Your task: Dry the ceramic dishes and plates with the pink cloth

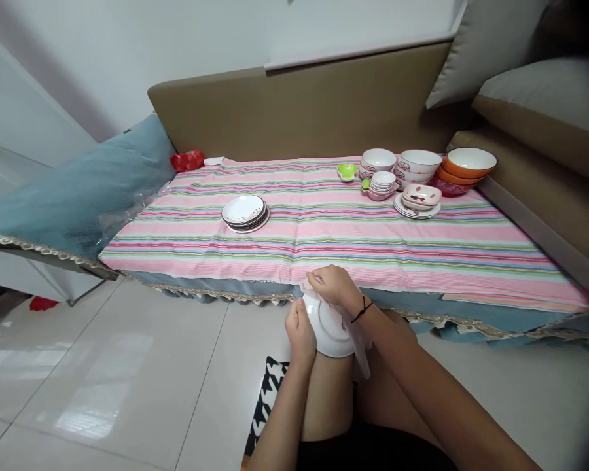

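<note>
Left hand [302, 332] clamps a round glossy white plate [328, 330] by its rim over the thigh [328, 396], seemingly to steady it; right hand [334, 285] pinches a thin pale sheet [360, 356] against it. Beyond, dark-rimmed round white plates [243, 210] sit stacked on pink striped cloth [319, 226], likely saving space.

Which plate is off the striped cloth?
The white plate in the left hand, its ringed underside showing. The left stack of plates and the plates under the spotted bowls rest on the striped cloth.
</note>
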`<state>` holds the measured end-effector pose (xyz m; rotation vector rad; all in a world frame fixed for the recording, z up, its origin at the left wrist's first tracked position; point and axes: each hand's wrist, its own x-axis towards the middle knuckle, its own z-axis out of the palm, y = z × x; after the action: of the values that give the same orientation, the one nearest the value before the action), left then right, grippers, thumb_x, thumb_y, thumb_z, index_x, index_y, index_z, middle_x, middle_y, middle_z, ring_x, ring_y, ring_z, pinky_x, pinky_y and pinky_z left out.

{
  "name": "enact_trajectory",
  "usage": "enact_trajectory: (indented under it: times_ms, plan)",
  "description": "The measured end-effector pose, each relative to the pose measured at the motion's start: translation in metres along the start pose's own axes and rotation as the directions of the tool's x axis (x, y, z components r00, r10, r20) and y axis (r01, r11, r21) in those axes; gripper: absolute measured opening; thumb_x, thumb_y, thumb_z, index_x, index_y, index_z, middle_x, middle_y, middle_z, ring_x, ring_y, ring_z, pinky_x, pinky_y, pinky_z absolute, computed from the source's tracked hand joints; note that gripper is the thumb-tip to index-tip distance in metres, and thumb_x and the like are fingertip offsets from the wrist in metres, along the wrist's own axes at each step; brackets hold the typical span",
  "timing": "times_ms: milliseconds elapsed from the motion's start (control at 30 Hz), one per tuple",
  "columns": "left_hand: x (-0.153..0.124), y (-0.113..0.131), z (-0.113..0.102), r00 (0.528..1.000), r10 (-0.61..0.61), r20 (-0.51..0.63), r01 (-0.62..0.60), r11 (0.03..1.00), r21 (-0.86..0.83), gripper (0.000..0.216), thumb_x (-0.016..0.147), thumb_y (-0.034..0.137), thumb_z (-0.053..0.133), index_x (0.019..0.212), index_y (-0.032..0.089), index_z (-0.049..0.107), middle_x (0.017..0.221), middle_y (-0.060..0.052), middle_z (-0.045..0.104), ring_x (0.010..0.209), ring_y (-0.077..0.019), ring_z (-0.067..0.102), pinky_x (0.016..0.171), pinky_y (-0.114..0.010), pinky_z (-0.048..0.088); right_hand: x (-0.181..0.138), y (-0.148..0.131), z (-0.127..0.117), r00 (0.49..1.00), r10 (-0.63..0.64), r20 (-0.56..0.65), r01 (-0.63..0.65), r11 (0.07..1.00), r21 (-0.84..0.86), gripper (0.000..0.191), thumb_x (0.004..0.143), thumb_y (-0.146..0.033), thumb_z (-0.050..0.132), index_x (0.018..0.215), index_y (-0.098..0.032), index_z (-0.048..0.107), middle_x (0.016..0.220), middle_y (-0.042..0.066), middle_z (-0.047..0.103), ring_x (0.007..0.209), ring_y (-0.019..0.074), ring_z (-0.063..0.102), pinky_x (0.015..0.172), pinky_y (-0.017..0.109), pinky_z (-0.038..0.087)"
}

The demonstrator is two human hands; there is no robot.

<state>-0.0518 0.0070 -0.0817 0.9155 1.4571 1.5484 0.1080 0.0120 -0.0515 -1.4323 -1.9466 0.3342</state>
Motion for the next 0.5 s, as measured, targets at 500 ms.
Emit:
enact_trajectory:
  times_ms: [500]
  plan:
    - [0.000, 0.000, -0.004, 0.998, -0.064, 0.002, 0.064, 0.988, -0.142, 0.042, 0.088, 0.055, 0.051, 0.077, 0.016, 0.061, 0.069, 0.000, 0.057, 0.066, -0.0136, 0.049, 0.063, -0.026, 0.040, -0.005, 0.013, 0.003, 0.898, 0.434, -0.070, -0.378, 0.843, 0.382, 0.032, 0.093, -0.044, 0.052, 0.077, -0.021, 0.067, 0.080, 0.004, 0.069, 0.076, 0.0182, 0.063, 0.066, 0.030, 0.050]
